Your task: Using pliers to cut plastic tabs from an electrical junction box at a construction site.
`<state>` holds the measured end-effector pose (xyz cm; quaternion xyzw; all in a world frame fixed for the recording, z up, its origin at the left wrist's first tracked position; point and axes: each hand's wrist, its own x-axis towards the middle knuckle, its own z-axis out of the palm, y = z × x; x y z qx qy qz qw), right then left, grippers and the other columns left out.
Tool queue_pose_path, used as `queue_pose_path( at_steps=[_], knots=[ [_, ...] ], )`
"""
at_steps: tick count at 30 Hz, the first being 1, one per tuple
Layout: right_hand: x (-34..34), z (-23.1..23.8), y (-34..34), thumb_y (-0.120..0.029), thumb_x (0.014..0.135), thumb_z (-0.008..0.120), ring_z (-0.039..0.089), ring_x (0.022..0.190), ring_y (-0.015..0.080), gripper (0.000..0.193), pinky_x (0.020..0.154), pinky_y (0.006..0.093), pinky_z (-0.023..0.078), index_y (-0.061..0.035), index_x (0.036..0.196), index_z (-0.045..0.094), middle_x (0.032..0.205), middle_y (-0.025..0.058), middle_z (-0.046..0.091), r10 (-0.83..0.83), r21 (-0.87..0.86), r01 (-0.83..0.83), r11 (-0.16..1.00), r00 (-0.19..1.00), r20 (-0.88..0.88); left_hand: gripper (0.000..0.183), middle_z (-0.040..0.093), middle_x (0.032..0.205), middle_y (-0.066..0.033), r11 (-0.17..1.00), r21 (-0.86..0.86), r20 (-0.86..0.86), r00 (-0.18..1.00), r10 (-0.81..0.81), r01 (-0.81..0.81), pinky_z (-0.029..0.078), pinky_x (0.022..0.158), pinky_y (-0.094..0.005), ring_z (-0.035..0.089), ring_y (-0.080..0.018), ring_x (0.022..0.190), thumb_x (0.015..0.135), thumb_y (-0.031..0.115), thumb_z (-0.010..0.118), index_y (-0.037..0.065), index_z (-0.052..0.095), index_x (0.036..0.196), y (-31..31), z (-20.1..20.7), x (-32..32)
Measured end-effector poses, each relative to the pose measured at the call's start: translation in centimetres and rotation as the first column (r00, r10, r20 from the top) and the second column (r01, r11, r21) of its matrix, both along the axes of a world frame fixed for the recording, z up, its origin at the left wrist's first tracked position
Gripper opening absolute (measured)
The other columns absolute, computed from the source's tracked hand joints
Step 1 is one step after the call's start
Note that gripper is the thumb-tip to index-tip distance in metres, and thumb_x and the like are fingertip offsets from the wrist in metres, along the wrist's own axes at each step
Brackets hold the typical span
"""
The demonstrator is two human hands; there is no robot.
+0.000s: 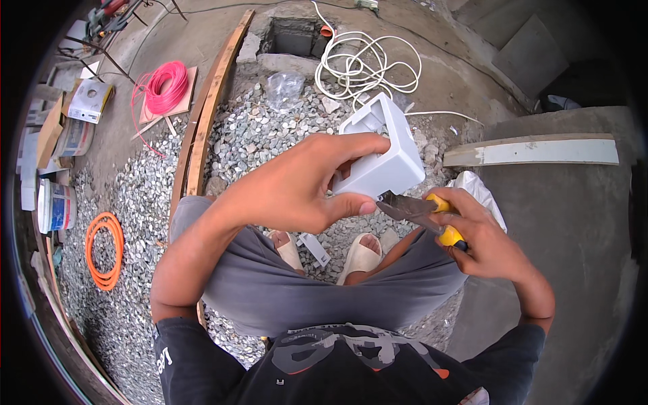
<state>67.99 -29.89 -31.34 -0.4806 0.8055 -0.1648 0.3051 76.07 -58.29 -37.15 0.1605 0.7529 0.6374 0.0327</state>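
Observation:
A white plastic electrical box, open on one face, is tilted in the air above my knees. My left hand grips it, with fingers reaching inside and the thumb along its lower edge. My right hand is wrapped round the yellow-and-black handles of a pair of pliers. The dark jaws of the pliers are at the lower edge of the box, close to my left thumb. Whether the jaws bite the plastic is too small to tell. A white plastic piece lies on the gravel between my feet.
Gravel covers the ground ahead and left, crossed by long wooden planks. A coil of white cable, a pink coil, an orange hose and a bucket lie about. A white-edged board rests at right.

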Motion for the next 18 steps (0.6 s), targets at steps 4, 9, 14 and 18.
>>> queue_pose_path(
  at_steps=[4,9,14,18],
  knots=[
    [0.13,0.21,-0.1,0.007,0.059,0.067,0.047,0.122,0.0382,0.054,0.102,0.0439,0.038,0.0,0.113,0.063,0.131,0.0193,0.047,0.013,-0.003,-0.013,1.0,0.999,-0.053,0.052,0.059,0.08,-0.0181,1.0,-0.01,-0.043,0.999,0.023,-0.024,0.044,0.063,-0.0363,0.052,-0.0263,0.066,0.075,0.011,0.076,-0.003,0.054,0.12,0.07,-0.18,0.01],
    [0.22,0.41,-0.22,0.007,0.062,0.067,0.047,0.119,0.0374,0.047,0.1,0.042,0.038,0.0024,0.109,0.063,0.129,0.0193,0.046,0.03,-0.008,-0.031,0.999,0.994,-0.109,0.052,0.059,0.08,-0.0184,0.998,-0.047,-0.096,0.994,0.043,-0.048,0.045,0.064,-0.0365,0.053,-0.0282,0.067,0.074,0.013,0.076,-0.002,0.055,0.119,-0.13,0.02,0.18],
    [0.38,0.18,-0.01,0.007,0.06,0.068,0.046,0.117,0.0375,0.051,0.099,0.0438,0.038,0.0025,0.111,0.062,0.129,0.0197,0.045,0.029,-0.026,-0.033,0.999,0.989,-0.143,0.051,0.06,0.08,-0.0172,0.997,-0.06,-0.102,0.994,0.038,-0.044,0.045,0.064,-0.0365,0.054,-0.0294,0.066,0.074,0.014,0.077,-0.001,0.056,0.118,-0.13,-0.24,0.07],
    [0.58,0.36,-0.18,0.007,0.062,0.068,0.046,0.116,0.0391,0.049,0.098,0.0437,0.038,0.0022,0.11,0.061,0.128,0.0196,0.045,0.022,-0.045,-0.03,0.999,0.986,-0.164,0.048,0.061,0.081,-0.0158,0.998,-0.048,-0.085,0.995,0.047,-0.051,0.045,0.062,-0.0355,0.054,-0.0278,0.065,0.073,0.015,0.078,0.0,0.057,0.115,-0.17,-0.11,0.2]
  ],
)
